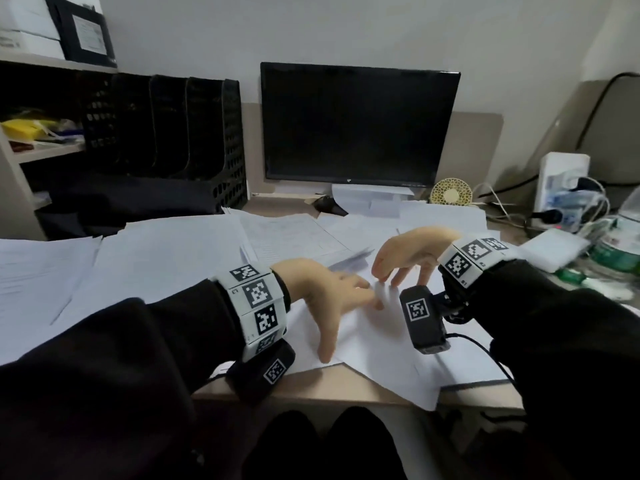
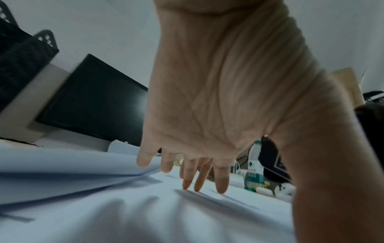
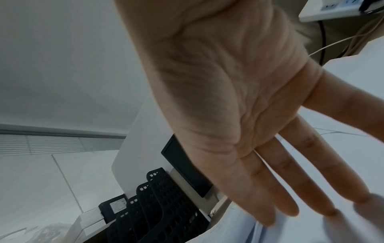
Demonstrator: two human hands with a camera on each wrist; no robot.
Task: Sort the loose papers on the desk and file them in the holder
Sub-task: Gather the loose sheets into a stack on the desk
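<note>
Loose white papers cover most of the desk, with a slanted sheet lying near the front edge. My left hand lies flat on that sheet, fingers spread, tips touching the paper. My right hand hovers just beyond it, palm down, its straight fingers reaching down to the paper. Neither hand grips anything. The black mesh file holder with several slots stands at the back left, seen also in the right wrist view.
A dark monitor stands at the back centre. A small round fan, a power strip with cables and a plastic bottle crowd the right side. Shelves sit at the far left. The desk's front edge is close below the hands.
</note>
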